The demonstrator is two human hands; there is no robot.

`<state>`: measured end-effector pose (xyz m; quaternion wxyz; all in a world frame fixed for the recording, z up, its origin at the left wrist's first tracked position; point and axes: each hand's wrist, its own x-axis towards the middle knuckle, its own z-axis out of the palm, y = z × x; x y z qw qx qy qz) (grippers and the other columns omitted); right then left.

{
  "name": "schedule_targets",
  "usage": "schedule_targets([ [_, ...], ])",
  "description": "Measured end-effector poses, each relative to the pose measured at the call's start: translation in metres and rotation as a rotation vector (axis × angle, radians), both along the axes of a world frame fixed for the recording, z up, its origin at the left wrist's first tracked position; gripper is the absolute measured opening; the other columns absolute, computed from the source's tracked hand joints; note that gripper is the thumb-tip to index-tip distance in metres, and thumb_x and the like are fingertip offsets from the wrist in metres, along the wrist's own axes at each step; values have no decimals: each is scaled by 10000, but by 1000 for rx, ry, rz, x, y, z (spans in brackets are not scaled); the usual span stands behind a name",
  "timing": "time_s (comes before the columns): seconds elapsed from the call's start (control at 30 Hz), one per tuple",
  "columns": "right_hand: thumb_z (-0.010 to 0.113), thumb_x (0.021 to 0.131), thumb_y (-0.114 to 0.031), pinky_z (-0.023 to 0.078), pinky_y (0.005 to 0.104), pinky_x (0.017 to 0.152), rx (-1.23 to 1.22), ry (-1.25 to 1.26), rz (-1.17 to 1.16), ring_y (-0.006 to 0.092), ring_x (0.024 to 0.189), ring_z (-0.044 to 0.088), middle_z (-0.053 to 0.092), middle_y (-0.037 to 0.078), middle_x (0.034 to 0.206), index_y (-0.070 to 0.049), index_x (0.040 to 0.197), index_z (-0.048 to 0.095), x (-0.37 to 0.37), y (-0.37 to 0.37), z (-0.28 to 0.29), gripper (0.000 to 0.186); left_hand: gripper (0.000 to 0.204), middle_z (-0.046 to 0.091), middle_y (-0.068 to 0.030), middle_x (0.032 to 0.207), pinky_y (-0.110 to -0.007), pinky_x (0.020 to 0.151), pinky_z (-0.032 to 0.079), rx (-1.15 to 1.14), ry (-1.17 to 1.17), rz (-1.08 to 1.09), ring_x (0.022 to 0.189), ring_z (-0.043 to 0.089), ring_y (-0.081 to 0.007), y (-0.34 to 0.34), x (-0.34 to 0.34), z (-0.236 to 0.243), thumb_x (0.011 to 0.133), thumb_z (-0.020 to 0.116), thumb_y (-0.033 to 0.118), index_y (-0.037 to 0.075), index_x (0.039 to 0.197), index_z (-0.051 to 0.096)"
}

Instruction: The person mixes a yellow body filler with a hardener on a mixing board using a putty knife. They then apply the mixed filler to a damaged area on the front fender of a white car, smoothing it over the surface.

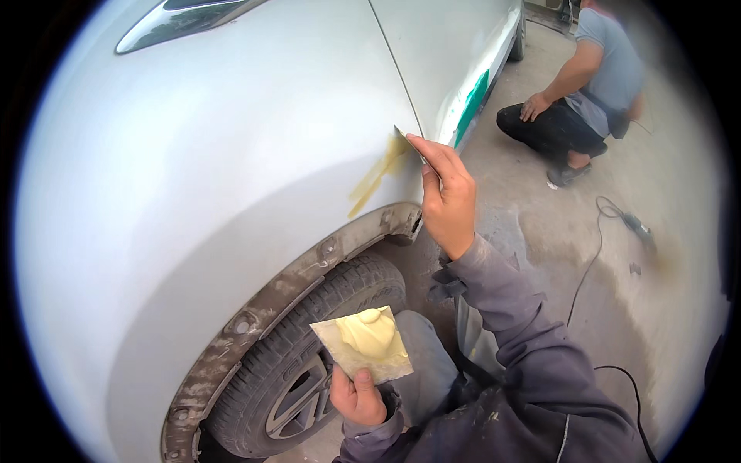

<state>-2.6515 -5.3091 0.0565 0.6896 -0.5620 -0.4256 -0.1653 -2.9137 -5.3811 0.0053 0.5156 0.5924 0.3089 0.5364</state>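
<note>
My right hand (pixel 448 197) grips a thin putty knife (pixel 414 147) whose blade meets the white car's fender (pixel 255 131) close to the door seam. A streak of yellowish body filler (pixel 378 176) is smeared on the paint just left of the blade, above the wheel arch. Lower down, my left hand (pixel 359 397) holds a flat, square mixing board (pixel 361 359) by its near edge, thumb on top. A thick mound of pale yellow filler (pixel 369 332) lies on that board. Part of the tyre is hidden behind the board and hand.
Below the fender sit a bare, dirty wheel arch edge (pixel 282 289) and the wheel (pixel 309 363). Green material (pixel 472 108) covers part of the lower door. Another person (pixel 594 77) squats at the upper right. A power tool (pixel 637 228) with its cord lies on the concrete floor (pixel 556 224).
</note>
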Motion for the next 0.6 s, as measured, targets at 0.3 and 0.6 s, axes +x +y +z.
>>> schedule_targets([
  [0.3, 443, 811, 110, 490, 342, 804, -39, 93, 7, 305, 932, 613, 603, 158, 1082, -47, 1209, 608, -40, -8, -9, 458, 540, 586, -226, 1088, -356, 715, 549, -48, -10, -110, 854, 642, -277, 16, -25, -18, 946, 548, 296, -146, 1235, 432],
  [0.6, 442, 731, 126, 479, 345, 849, 21, 45, -166, 305, 971, 588, 554, 165, 1122, -39, 1261, 572, -59, 14, 2, 570, 538, 582, -234, 1090, -410, 681, 584, -8, -48, -159, 832, 647, -299, 19, -39, -24, 941, 555, 275, -146, 1245, 413],
])
